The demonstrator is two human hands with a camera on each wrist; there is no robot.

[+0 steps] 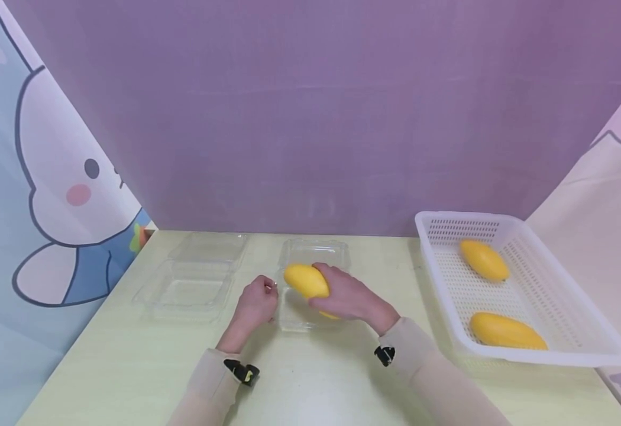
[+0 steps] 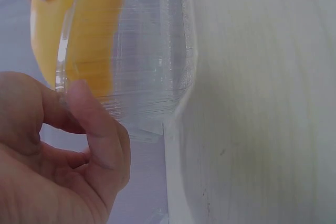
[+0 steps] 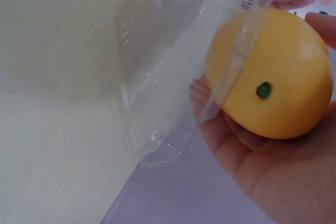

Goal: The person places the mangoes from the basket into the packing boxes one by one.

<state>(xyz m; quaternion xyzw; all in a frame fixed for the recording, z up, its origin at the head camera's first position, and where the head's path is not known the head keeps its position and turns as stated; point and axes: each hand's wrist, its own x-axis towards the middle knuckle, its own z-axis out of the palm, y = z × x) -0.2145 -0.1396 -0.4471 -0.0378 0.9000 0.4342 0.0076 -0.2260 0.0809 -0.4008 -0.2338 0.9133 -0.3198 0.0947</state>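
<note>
Sitting in the grip of the right hand [image 1: 346, 294], a yellow mango [image 1: 304, 279] is at the open clear container [image 1: 293, 307], whose rim the left hand [image 1: 256, 303] pinches. Two more mangoes [image 1: 484, 260] lie in a white basket [image 1: 555, 357] farther right.

I see a smooth, faintly glossy yellow fruit [image 1: 305, 279] at a shiny, ribbed plastic box [image 1: 293, 315]. Behind the box hangs matt cloth [image 1: 310, 118].
</note>
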